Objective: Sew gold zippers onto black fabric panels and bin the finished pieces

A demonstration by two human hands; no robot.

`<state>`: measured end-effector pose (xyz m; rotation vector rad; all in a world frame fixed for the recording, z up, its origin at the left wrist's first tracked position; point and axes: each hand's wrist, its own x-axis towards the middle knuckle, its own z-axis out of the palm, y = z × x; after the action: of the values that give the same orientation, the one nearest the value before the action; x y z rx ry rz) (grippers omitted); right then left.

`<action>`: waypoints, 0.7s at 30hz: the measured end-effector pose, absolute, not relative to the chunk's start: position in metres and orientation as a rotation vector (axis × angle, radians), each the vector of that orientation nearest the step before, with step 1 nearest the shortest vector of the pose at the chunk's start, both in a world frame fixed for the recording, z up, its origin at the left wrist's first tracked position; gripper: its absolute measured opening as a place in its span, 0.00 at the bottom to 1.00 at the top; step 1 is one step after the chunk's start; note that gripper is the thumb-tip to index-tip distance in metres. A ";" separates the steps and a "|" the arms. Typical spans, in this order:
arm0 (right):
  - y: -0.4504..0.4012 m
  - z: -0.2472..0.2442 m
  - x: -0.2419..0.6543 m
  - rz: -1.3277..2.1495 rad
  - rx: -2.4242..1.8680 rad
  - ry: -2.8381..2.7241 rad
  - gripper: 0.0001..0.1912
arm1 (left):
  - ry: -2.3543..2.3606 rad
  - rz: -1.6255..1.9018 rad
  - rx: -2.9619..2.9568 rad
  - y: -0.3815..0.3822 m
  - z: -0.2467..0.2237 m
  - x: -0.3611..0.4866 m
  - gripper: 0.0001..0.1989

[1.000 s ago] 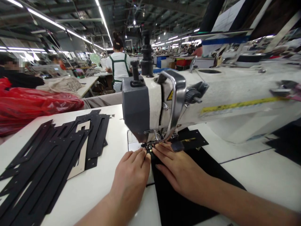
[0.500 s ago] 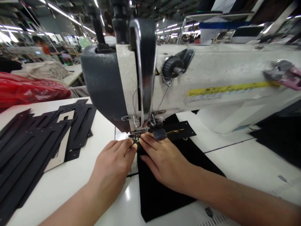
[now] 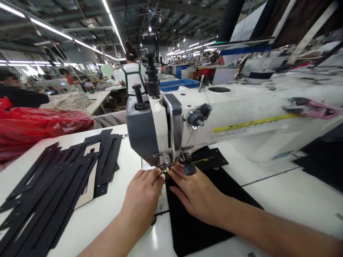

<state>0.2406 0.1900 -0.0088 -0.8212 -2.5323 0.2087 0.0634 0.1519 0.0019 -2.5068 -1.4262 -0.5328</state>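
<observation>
A black flat panel (image 3: 197, 230) lies on the white machine bed, its far end by the presser foot (image 3: 164, 171) of a sewing machine (image 3: 142, 130). My left hand (image 3: 143, 194) is closed, fingers bent and pressed together, tips right beside the foot at the panel's left edge. What lies between those fingertips is hidden. Over the panel my right hand (image 3: 197, 189) rests flat, its fingers stretched toward the needle and its thumb apart. Behind that hand lies a smaller black piece (image 3: 221, 157) with a gold chain (image 3: 205, 160) on it. The needle point cannot be made out.
Overlapping black cut pieces with slots (image 3: 63, 178) cover the table's left side, with a beige piece (image 3: 89, 187) among them. Pink-handled snips (image 3: 318, 109) rest against the machine arm. Red plastic (image 3: 48, 123) is beyond the table. A person in white (image 3: 133, 76) stands behind the machine.
The head view has tilted up and shifted, so machine and hands appear lower and farther right. Both hands stay beside the presser foot on the panel, with no clear movement of their own.
</observation>
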 end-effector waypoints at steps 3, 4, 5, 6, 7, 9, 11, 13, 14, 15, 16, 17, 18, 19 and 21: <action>0.192 -0.007 0.240 0.232 -0.818 -2.538 0.17 | -1.412 -0.564 -2.498 0.154 0.001 0.063 0.10; 0.192 -0.006 0.239 0.233 -0.816 -2.536 0.17 | -1.414 -0.567 -2.495 0.155 0.001 0.063 0.10; 0.193 -0.006 0.239 0.232 -0.814 -2.536 0.17 | -1.419 -0.568 -2.494 0.155 0.001 0.063 0.09; 0.193 -0.006 0.238 0.231 -0.810 -2.538 0.16 | -1.425 -0.571 -2.492 0.155 0.001 0.063 0.09; 0.193 -0.006 0.238 0.228 -0.810 -2.542 0.16 | -1.436 -0.569 -2.489 0.155 0.001 0.063 0.09; 0.193 -0.006 0.237 0.217 -0.818 -2.543 0.15 | -1.460 -0.568 -2.479 0.155 0.001 0.063 0.09; 0.192 -0.006 0.237 0.209 -0.828 -2.535 0.15 | -1.457 -0.593 -2.468 0.155 0.000 0.062 0.09; 0.192 -0.007 0.237 0.209 -0.832 -2.526 0.15 | -1.434 -0.616 -2.462 0.156 -0.001 0.062 0.08; 0.192 -0.007 0.237 0.210 -0.829 -2.523 0.15 | -1.424 -0.624 -2.458 0.156 -0.002 0.062 0.08; 0.192 -0.006 0.237 0.213 -0.828 -2.525 0.15 | -1.422 -0.625 -2.452 0.157 -0.003 0.062 0.08; 0.192 -0.006 0.237 0.215 -0.832 -2.526 0.15 | -1.423 -0.624 -2.446 0.157 -0.003 0.062 0.08; 0.193 -0.006 0.237 0.216 -0.836 -2.528 0.15 | -1.431 -0.624 -2.436 0.158 -0.004 0.063 0.08; 0.193 -0.006 0.236 0.215 -0.843 -2.528 0.15 | -1.440 -0.624 -2.421 0.158 -0.004 0.063 0.07; 0.193 -0.006 0.236 0.215 -0.850 -2.529 0.15 | -1.455 -0.619 -2.407 0.159 -0.004 0.063 0.07; 0.192 -0.006 0.236 0.216 -0.856 -2.529 0.15 | -1.482 -0.595 -2.390 0.159 -0.004 0.064 0.06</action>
<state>0.2357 0.1922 -0.0059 -0.8562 -2.5291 0.2160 0.0639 0.1588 -0.0043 -2.3900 -1.4822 -0.5955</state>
